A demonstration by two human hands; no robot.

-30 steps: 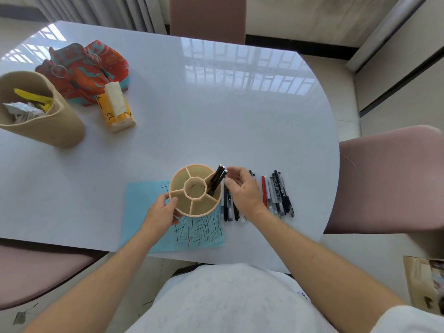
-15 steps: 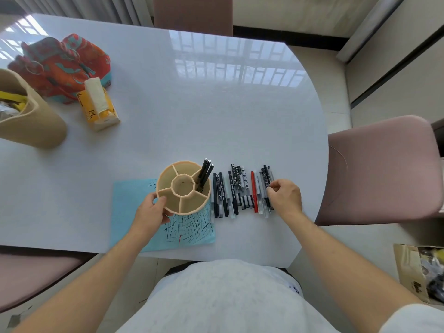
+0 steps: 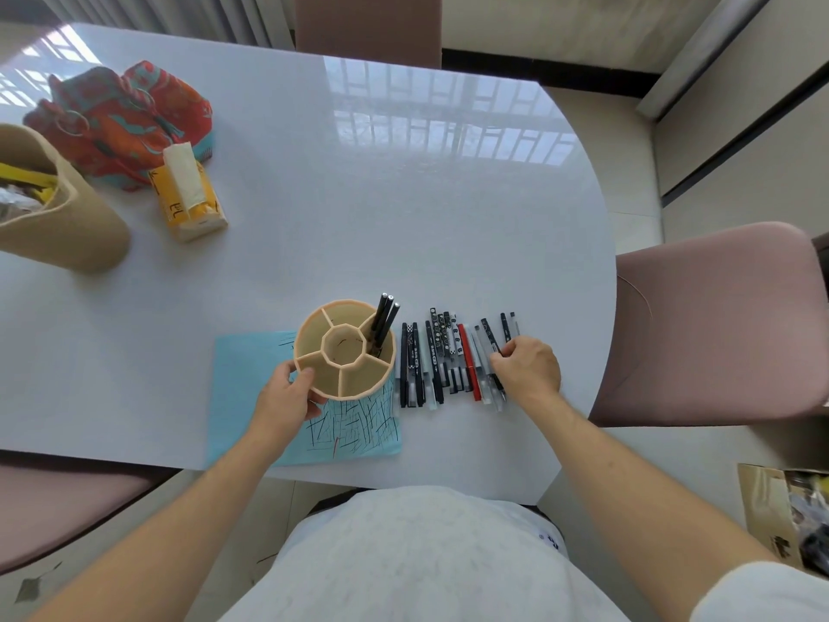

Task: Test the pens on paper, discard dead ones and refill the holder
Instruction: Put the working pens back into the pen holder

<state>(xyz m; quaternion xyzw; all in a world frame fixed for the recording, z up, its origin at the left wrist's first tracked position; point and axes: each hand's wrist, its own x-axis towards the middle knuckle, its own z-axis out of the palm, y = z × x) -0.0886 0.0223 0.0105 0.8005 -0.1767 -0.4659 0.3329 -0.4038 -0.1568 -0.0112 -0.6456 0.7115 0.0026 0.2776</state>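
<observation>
The person wears a light grey, faintly speckled T-shirt (image 3: pixel 417 558) with short sleeves; a white sleeve edge (image 3: pixel 762 594) shows at the right arm. Both forearms are bare, with no watch or rings visible.

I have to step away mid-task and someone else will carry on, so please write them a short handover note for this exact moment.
Left hand: gripping the rim of the round tan compartmented pen holder, which stands partly on the light blue scribbled test paper.
Right hand: fingers closed on a pen at the right end of the row of pens lying on the white table; not yet lifted.
Done: the paper is covered in test strokes; three black pens stand in the holder's right compartment.
Left: move the remaining row into the holder; the other compartments look empty.
</observation>
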